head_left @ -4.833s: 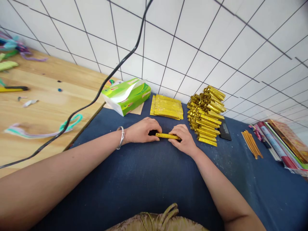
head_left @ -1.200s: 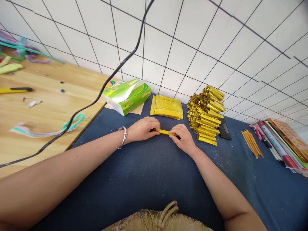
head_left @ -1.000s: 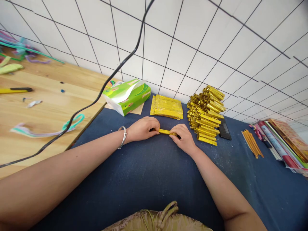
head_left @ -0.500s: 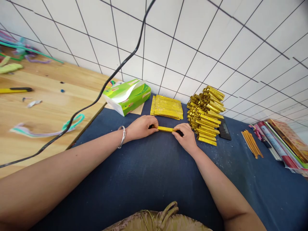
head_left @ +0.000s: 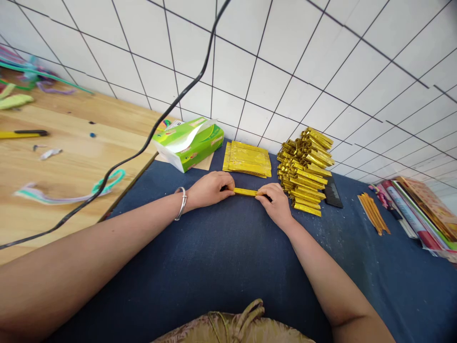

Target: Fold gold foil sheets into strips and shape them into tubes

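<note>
A narrow folded strip of gold foil paper (head_left: 245,192) lies on the dark blue cloth (head_left: 221,267). My left hand (head_left: 209,189), with a silver bangle at the wrist, pinches the strip's left end. My right hand (head_left: 276,206) presses on its right end. Just behind the hands lies a flat stack of gold foil sheets (head_left: 248,159). To the right of it rises a tall pile of folded gold strips (head_left: 305,171).
A green tissue box (head_left: 187,142) sits at the cloth's back left corner. A black cable (head_left: 150,138) hangs across the wooden table (head_left: 53,162), which carries pipe cleaners and a yellow cutter. At the right lie a black comb (head_left: 333,193), orange sticks (head_left: 373,213) and stacked booklets (head_left: 421,209).
The gold strip has been folded narrower and shifted slightly away from me. Both hands have slid outward to its ends since a second ago.
</note>
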The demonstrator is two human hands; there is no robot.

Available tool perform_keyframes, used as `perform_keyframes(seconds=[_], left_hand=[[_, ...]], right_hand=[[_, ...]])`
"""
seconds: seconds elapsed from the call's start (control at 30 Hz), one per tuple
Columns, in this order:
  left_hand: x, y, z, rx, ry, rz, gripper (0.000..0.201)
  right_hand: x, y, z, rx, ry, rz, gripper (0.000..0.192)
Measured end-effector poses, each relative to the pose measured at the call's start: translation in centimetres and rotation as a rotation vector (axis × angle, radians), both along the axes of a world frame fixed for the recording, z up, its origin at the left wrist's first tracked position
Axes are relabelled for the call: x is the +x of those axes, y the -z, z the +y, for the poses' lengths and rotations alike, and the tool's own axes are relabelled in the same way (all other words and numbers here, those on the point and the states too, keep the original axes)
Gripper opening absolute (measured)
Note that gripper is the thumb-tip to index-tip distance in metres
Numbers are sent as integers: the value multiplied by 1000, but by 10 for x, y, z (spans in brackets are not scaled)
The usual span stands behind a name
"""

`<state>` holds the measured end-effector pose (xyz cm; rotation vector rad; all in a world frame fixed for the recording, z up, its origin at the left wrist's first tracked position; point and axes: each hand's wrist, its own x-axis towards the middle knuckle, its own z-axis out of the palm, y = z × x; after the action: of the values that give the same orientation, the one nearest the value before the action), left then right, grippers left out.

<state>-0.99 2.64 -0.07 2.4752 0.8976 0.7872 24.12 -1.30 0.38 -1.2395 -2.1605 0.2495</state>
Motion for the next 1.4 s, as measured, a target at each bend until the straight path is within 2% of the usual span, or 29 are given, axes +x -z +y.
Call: perform_keyframes(seconds=[0.83, 1.07, 1.2, 1.4], left_hand=[[1, 3, 0, 20, -17, 7, 10], [0, -4, -2, -29, -9, -25, 13], [1, -8, -2, -46, -52, 10, 33], [2, -5, 0, -55, -54, 75, 35]], right_hand=[[-1, -1, 0, 10, -30, -54, 8], [0, -1, -1, 1, 18, 19, 4], [0, -2, -2, -9, 58, 37, 27], [0, -1, -2, 3, 31, -43, 35]])
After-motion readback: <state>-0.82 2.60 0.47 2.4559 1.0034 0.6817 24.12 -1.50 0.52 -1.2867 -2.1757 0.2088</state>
